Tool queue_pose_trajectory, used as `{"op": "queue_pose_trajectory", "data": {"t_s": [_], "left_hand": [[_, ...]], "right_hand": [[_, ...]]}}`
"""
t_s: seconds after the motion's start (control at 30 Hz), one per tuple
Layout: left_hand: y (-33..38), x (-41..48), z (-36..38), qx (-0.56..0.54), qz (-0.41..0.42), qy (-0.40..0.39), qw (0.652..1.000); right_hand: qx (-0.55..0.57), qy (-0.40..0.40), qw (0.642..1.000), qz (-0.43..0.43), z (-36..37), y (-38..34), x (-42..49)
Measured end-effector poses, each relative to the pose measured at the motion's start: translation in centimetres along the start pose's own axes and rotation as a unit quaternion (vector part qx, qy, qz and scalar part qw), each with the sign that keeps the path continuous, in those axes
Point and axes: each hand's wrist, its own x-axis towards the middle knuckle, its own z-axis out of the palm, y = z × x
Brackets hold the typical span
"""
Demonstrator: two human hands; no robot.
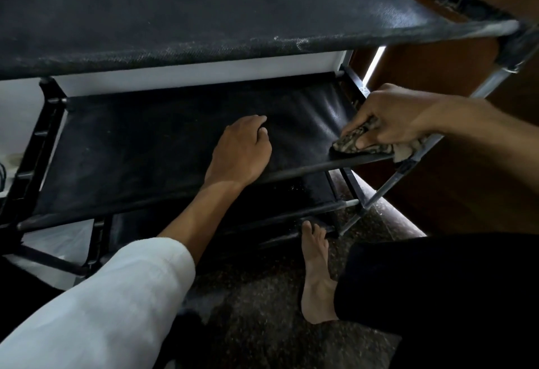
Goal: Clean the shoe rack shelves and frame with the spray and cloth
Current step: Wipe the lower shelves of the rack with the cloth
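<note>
A black shoe rack [32, 158] of metal tubes and stretched fabric shelves fills the upper and middle parts of the frame. Its dusty, grey-flecked top shelf [204, 18] runs across the top. The darker middle shelf [140, 158] lies at centre, and a lower shelf [294, 193] shows beneath it, right of centre. At centre right, the right hand [388, 120] has its fingers curled round a crumpled brown-and-cream patterned cloth [351, 142]. It presses the cloth onto the front right corner of the middle shelf, just behind the thin front rail [320, 166]. The left hand [239, 149], at the centre of the frame, rests on the middle shelf with its heel near the front rail and its fingers loosely bent, holding nothing. Its forearm comes out of a white sleeve [102, 310] at lower left. A bare foot [315, 269] stands on the dark speckled floor [256, 333] at lower centre, toes at the rack's lowest bar. A brown wooden panel [466, 193] fills the right edge.
</note>
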Motion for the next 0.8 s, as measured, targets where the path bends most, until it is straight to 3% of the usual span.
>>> {"op": "queue_pose_trajectory", "data": {"t_s": [0.43, 0.57, 0.8], "left_hand": [[-0.3, 0.1, 0.0, 0.014, 0.003, -0.006, 1.000], [-0.3, 0.1, 0.0, 0.011, 0.004, -0.005, 1.000], [0.0, 0.1, 0.4, -0.004, 0.002, -0.009, 1.000]], "right_hand": [[-0.059, 0.251, 0.965, 0.041, 1.3, 1.6, 8.4], [-0.055, 0.229, 0.971, 0.046, 0.2, 1.6, 8.8], [-0.070, 0.074, 0.995, -0.020, 0.1, 0.8, 3.2]]}}
